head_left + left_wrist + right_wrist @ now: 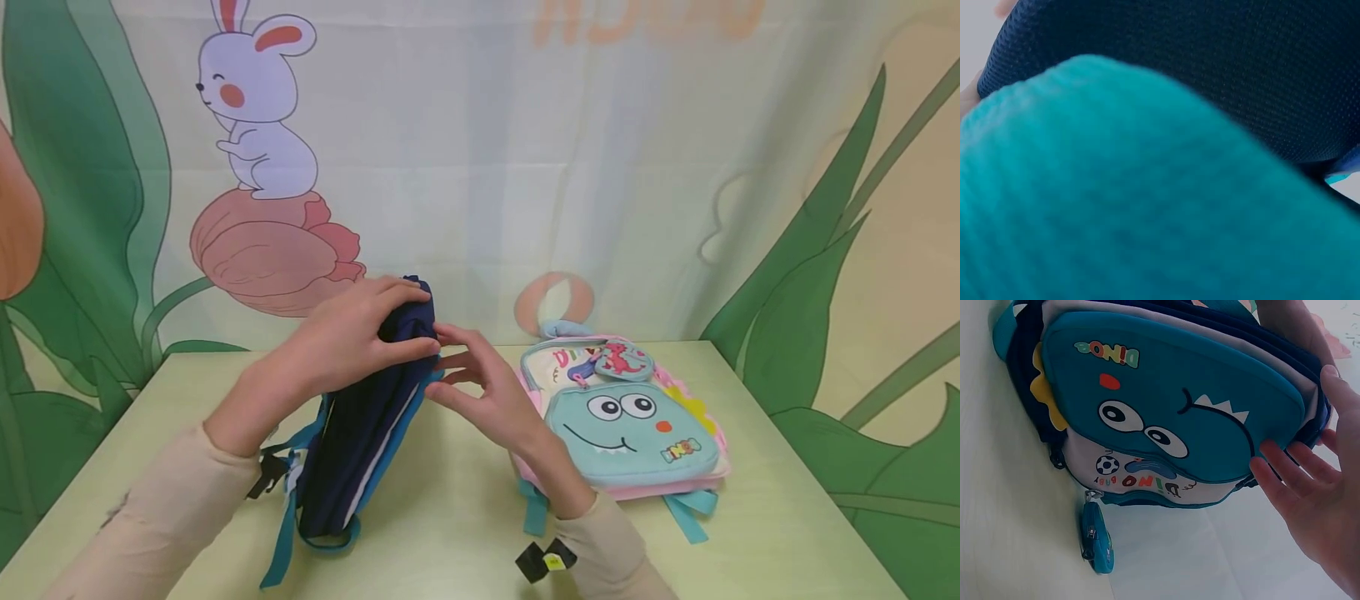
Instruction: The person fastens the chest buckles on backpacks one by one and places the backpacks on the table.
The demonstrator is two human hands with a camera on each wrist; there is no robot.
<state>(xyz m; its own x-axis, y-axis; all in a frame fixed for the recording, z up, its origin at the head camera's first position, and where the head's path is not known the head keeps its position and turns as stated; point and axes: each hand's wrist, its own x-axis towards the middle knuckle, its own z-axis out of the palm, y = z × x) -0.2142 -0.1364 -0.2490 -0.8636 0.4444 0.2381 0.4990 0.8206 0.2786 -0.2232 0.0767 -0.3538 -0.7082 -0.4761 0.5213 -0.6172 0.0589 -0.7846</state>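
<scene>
A navy and teal child's backpack [367, 433] stands on its edge at the left of the table, its side facing me in the head view. My left hand [345, 333] grips its upper end, thumb on the near side and fingers over the top. On the other side, my right hand [487, 392] has its fingertips at the bag's edge, the fingers loosely spread. The right wrist view shows the dinosaur-face front pocket [1210, 381], with right-hand fingers [1288, 469] against it. Navy mesh [1222, 75] and a blurred teal strap [1097, 187] fill the left wrist view.
A second, light-blue and pink dinosaur backpack [630, 442] lies face up at the right of the pale table [442, 533]. A small teal pouch [1097, 537] dangles from the navy bag's zip. Behind the table hangs a printed curtain [480, 167].
</scene>
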